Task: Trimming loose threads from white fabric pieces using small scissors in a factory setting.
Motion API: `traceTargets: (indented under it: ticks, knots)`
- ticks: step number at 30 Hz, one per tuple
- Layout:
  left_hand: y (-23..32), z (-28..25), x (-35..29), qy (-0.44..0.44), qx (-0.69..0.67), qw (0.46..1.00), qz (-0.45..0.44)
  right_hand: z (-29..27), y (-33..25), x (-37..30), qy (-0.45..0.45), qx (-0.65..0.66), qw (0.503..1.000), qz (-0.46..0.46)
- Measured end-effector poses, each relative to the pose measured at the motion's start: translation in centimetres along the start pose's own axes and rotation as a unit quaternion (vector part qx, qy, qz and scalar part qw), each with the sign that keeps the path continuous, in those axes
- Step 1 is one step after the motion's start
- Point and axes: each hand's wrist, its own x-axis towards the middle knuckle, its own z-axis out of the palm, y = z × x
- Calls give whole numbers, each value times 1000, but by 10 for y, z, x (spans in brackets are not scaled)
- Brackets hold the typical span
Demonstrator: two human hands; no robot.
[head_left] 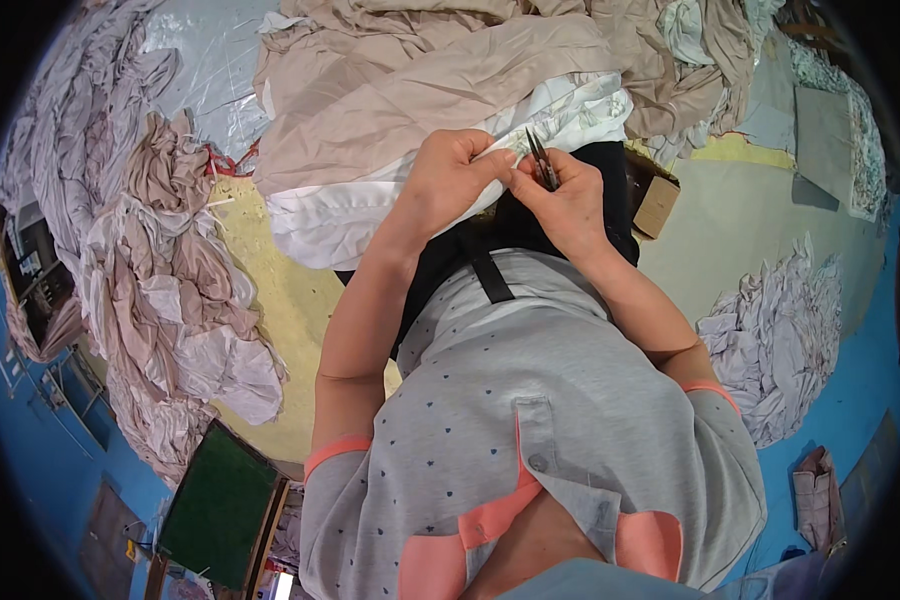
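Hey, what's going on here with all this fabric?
A person's left hand pinches the pale edge of a beige-and-white cloth. The right hand holds small dark snips, their tips pointing up beside the cloth; I can't tell whether they are cutting. Crumpled fabric lies in a heap on the left and a smaller heap on the right.
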Motion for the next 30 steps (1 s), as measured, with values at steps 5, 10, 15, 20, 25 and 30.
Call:
traceTargets:
  ticks: [5, 10, 15, 20, 25, 30]
  knots:
    - [6, 3, -2, 31, 82, 996, 4, -1, 15, 1, 2, -66, 997, -49]
    - [-7, 1, 1, 34, 67, 997, -3, -7, 10, 2, -23, 26, 999, -12]
    - [-3, 2, 0, 36, -26, 999, -12, -12, 11, 0, -11, 121, 992, 26]
    - [-2, 1, 1, 39, -30, 998, -24, -14, 14, -1, 10, 99, 995, -21]
    - [-6, -2, 0, 47, -37, 998, -15, -16, 4, -3, 17, 108, 993, -46]
    - [9, 15, -10, 290, 243, 832, 406, -20, 0, -6, 8, 55, 995, -79]
